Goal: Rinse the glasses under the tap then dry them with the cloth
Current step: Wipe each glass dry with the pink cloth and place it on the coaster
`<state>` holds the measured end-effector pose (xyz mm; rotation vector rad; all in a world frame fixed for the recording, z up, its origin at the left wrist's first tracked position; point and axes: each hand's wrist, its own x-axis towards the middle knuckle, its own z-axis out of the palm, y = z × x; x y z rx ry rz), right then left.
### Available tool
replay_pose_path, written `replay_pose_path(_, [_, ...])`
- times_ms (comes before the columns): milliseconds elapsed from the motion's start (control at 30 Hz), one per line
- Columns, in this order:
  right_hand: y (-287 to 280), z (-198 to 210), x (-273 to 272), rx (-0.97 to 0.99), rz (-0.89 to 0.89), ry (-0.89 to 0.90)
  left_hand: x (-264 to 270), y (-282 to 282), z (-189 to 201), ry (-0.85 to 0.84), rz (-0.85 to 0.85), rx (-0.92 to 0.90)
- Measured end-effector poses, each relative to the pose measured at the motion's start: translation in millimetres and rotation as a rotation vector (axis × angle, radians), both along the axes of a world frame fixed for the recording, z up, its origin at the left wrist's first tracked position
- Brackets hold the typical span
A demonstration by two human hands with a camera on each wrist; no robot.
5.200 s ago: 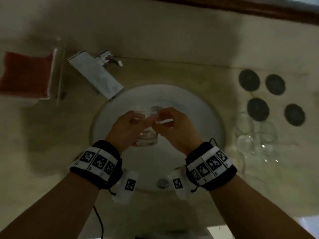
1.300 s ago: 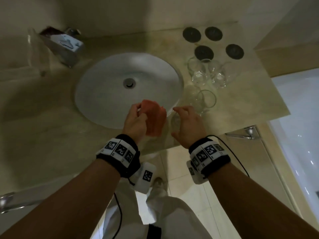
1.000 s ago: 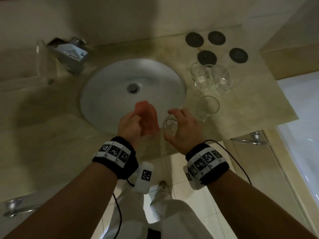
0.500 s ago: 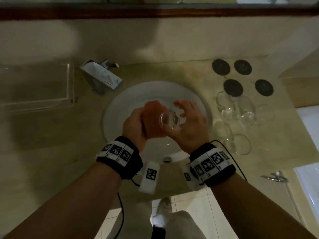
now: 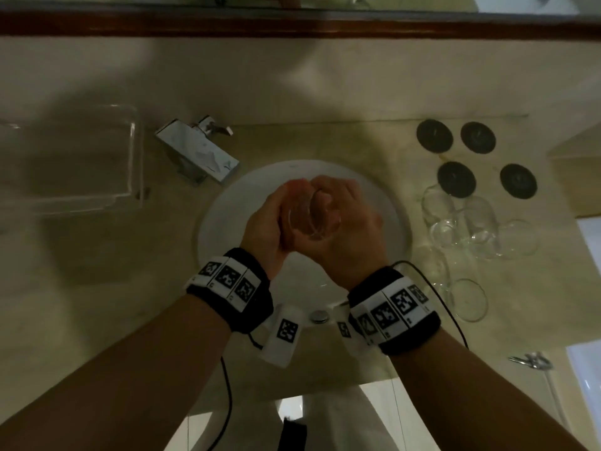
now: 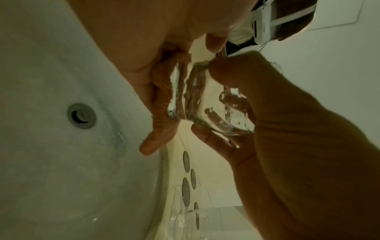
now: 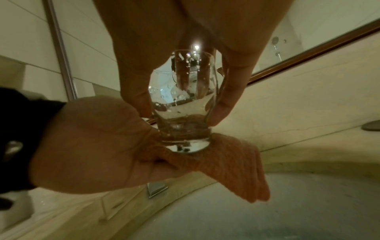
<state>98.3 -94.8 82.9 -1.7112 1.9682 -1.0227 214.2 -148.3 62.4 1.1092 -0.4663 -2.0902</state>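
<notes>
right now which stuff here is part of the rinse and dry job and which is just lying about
Job:
- glass, held in the right hand
- cloth, pressed to its base by the left hand
- tap
- sink
- other glasses on the counter

Lying about:
- four coasters
- clear tray

The room is dim. A beige stone worktop [image 5: 325, 138] has a round white sink [image 5: 227, 222] in its middle. A beige wall [image 5: 292, 70] stands at its far edge, under a mirror with a dark wood frame [image 5: 292, 24]. Pale floor tiles [image 5: 192, 428] show below its near edge.
</notes>
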Motion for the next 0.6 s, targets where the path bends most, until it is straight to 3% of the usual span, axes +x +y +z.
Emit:
replay_pose_path(200, [-12.9,-1.6,-20.3,-0.023,-0.091,-0.010,-3.6,-10.5,-3.3,-0.079,0.039,0.023])
replay_pose_path(600, [-21.0,5.1,-27.9,0.039,0.003,-0.066,-19.1,-14.6,5.4,-0.091,0.123,0.027])
